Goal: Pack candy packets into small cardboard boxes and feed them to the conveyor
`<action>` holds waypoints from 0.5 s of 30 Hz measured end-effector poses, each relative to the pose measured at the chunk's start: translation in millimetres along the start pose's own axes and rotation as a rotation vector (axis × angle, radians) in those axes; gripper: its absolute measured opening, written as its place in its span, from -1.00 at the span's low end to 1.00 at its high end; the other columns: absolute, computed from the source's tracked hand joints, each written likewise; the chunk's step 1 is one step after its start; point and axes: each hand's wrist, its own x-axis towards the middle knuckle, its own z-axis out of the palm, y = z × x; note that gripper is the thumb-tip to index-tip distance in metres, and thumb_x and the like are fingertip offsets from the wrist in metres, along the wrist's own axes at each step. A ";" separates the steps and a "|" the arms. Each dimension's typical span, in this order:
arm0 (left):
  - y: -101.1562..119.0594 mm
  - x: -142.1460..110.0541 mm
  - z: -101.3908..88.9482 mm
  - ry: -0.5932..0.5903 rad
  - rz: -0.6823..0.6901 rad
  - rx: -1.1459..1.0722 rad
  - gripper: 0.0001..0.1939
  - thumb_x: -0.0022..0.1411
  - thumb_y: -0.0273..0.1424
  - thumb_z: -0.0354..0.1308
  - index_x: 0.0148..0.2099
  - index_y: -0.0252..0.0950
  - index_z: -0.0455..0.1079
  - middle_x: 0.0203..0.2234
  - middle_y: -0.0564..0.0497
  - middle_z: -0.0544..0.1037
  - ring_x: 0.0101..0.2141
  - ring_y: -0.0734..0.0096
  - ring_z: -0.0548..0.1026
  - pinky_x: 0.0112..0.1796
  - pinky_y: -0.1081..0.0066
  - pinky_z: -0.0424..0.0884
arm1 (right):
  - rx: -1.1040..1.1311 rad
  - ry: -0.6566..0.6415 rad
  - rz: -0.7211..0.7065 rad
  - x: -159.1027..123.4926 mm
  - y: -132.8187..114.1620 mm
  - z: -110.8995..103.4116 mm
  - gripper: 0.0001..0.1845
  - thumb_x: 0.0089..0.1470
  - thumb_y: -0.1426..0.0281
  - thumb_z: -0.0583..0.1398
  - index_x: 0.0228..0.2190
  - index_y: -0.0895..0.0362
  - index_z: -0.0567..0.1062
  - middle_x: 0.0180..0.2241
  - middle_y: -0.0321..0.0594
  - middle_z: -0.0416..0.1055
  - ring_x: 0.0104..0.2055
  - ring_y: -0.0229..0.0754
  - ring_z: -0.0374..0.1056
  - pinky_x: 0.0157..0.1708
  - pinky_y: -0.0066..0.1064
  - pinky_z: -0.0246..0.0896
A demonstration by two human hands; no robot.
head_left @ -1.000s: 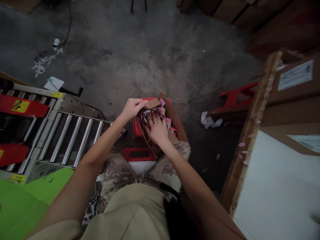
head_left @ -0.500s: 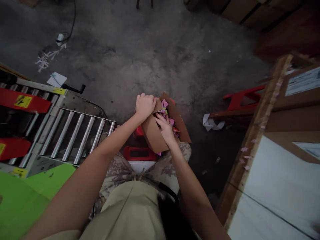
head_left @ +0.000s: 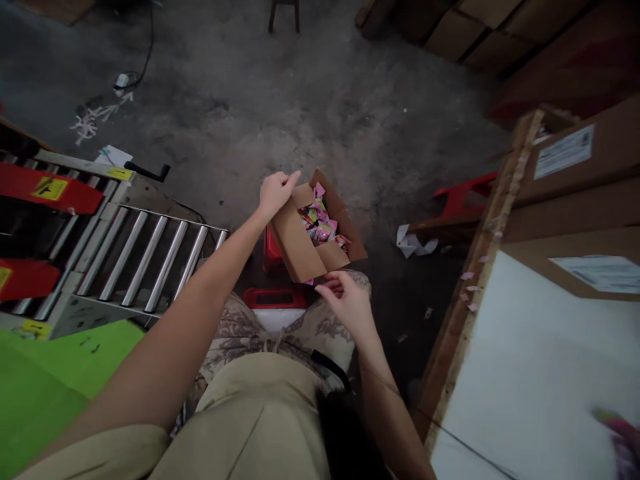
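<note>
An open cardboard box [head_left: 295, 243] stands tilted in front of my knees, its flaps folded out. Inside lie several small pink wrapped packets [head_left: 323, 227], some with green and red on them. My left hand [head_left: 277, 193] is closed over the box's far left corner, thumb pointing right along the edge. Just off the near right corner is my right hand [head_left: 347, 300], its fingers loosely bent and the thumb apart. Nothing shows between those fingers. A bit of pink wrapper peeks out below the box's near edge.
A roller conveyor [head_left: 143, 257] with red parts stands at left, beside a bright green sheet [head_left: 65, 380]. A wood-edged table [head_left: 530, 360] with a white top and labelled cartons [head_left: 575, 160] is at right. Red stools [head_left: 273, 257] are under and behind the box. Paper scraps litter the floor.
My right hand has come out of the box toward me and now sits beside its near corner. More packets show. My left hand stays on the box edge, its thumb now raised.
</note>
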 end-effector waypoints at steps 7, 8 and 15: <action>1.6 9.9 -12.4 -0.144 -0.102 -0.362 -0.36 0.38 0.02 -0.15 -0.64 -0.26 0.17 -0.76 0.11 0.12 -0.55 0.50 0.35 -0.27 0.42 0.34 | 0.024 -0.063 -0.094 5.5 3.4 18.9 -0.80 0.12 0.30 0.11 -0.45 0.08 0.48 -0.44 -0.24 0.52 -0.37 -0.14 0.43 -0.30 -0.36 0.29; 2.8 8.9 -15.3 -0.164 -0.106 -0.388 -0.36 0.38 0.04 -0.16 -0.64 -0.25 0.15 -0.77 0.12 0.10 -0.57 0.51 0.34 -0.27 0.41 0.35 | 0.007 -0.091 -0.109 14.6 0.3 14.0 -0.80 0.11 0.31 0.11 -0.46 0.08 0.48 -0.47 -0.26 0.51 -0.40 -0.15 0.41 -0.34 -0.38 0.27; 4.4 1.7 -15.9 -0.177 -0.108 -0.292 -0.36 0.35 0.05 -0.11 -0.64 -0.26 0.13 -0.77 0.09 0.16 -0.58 0.50 0.31 -0.30 0.39 0.35 | -0.443 -0.273 -0.169 107.4 -33.7 24.1 -0.85 0.10 0.42 0.18 -0.34 0.13 0.58 -0.39 -0.09 0.53 -0.30 -0.03 0.45 -0.27 -0.33 0.24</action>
